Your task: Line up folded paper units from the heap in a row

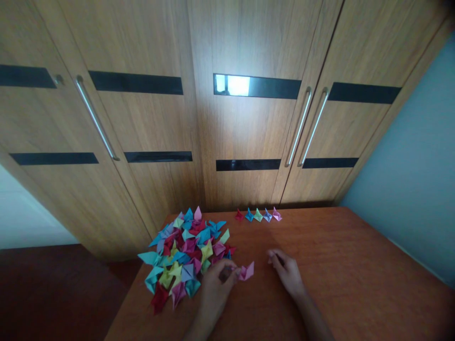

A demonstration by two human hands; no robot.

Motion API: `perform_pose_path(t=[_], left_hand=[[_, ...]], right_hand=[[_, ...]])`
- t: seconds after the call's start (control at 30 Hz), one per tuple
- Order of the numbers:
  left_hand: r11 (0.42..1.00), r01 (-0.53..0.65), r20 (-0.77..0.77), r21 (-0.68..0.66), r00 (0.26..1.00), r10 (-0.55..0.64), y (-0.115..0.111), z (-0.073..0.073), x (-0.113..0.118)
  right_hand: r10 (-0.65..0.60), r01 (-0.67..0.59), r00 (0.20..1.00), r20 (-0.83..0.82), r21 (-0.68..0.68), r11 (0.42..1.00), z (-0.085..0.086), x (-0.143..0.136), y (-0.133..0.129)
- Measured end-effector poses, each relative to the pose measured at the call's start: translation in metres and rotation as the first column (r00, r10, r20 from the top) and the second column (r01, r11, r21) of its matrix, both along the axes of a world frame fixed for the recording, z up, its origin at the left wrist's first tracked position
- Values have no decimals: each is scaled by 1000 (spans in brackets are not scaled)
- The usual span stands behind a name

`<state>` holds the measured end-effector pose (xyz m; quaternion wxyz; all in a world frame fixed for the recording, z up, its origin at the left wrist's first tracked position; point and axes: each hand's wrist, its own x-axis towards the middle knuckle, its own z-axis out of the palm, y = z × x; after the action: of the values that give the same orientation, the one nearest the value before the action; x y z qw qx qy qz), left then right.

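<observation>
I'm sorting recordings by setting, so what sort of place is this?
Probably a room in a home, perhaps a bedroom: tall wood-grain wardrobe-like doors with long silvery handles stand behind a reddish-brown wooden-looking table, which bears a heap of multicoloured folded-paper pieces.

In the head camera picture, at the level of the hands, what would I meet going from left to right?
Pile of folded papers → pink folded paper held by the left hand → right hand.
</observation>
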<state>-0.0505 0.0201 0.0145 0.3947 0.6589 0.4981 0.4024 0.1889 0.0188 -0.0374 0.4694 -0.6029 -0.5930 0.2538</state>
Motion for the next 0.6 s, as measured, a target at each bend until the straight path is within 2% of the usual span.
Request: perform_pose_path(t=[0.1,0.2,0.37,0.6], left_hand=[[997,45,-63,63,997,-41,-1,-6,24],[990,105,-80,91,992,-98,0,-15,37],[986,121,-34,116,992,-118,-1,-29,40],[991,102,44,88,993,-106,-3,-29,38]], right_hand=[[55,-56,991,-119,-7,998,6,-5,-13],[137,-144,974,-178,-28,989,13,-10,-20],[150,-168,974,-167,-99,981,16,-13,-20],[221,-235,968,-120,-114,965,15,-13,-19]])
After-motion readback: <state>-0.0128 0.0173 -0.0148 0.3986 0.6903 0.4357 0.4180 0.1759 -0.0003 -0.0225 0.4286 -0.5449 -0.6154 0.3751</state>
